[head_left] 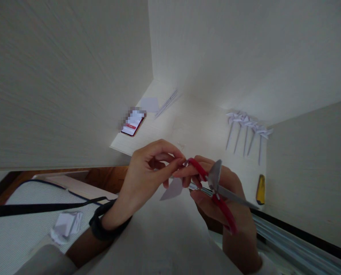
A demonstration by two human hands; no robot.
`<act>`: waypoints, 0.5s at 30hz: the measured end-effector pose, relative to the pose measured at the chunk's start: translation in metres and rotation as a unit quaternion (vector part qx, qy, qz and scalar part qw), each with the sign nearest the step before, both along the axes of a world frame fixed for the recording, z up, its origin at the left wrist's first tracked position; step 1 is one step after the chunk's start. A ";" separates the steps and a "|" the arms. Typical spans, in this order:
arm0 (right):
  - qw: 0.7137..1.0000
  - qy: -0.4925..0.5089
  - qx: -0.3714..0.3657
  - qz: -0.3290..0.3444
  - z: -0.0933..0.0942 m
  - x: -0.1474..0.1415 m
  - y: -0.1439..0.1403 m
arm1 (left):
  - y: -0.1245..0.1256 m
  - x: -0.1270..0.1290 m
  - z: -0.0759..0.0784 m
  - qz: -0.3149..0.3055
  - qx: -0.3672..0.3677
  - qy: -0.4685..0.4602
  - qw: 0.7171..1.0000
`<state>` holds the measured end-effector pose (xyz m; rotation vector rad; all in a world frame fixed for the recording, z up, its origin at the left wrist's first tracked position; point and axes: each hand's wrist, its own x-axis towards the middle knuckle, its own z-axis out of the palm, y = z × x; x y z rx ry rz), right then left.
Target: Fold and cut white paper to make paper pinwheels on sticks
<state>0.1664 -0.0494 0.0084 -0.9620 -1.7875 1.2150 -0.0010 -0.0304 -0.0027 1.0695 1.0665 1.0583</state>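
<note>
My right hand is closed around a pair of scissors with red handles, its blades spread and pointing back over the hand toward the lower right. My left hand pinches thumb and forefinger together, close to the right fingertips. What lies right at that pinch is too small to make out. Below the meeting fingers a piece of white paper hangs down, apparently held by the left fingers. Its upper part is hidden behind them.
Several white paper pinwheels on thin sticks lie at the right, with a yellow-and-black cutter nearer. At the left are a phone, a paper square and thin white sticks. Folded papers rest lower left. Pale walls enclose the desk.
</note>
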 end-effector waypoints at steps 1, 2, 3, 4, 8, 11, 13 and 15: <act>1.000 0.001 0.003 0.000 0.000 0.000 0.000 | 0.000 0.000 0.000 -0.002 0.000 -0.004 1.000; 1.000 0.002 0.008 0.001 0.000 0.000 0.000 | 0.000 0.000 -0.001 -0.005 0.000 -0.008 1.000; 1.000 0.001 0.010 0.002 0.000 -0.001 0.000 | 0.000 -0.001 -0.001 -0.009 -0.002 -0.011 1.000; 1.000 0.000 0.011 0.000 0.001 -0.001 0.000 | 0.000 -0.001 -0.001 -0.013 -0.006 -0.012 1.000; 1.000 -0.013 0.010 -0.001 0.006 -0.003 0.002 | 0.000 -0.001 -0.002 -0.024 -0.028 -0.009 0.999; 1.000 -0.010 0.028 -0.005 0.009 0.001 0.002 | -0.001 -0.002 0.000 -0.023 -0.038 -0.019 0.999; 0.999 0.002 0.037 -0.019 0.009 0.005 0.001 | -0.002 -0.002 0.001 -0.025 -0.050 -0.032 0.998; 0.997 -0.014 0.045 -0.062 0.008 0.010 0.001 | -0.002 -0.002 0.003 -0.035 -0.064 -0.039 0.997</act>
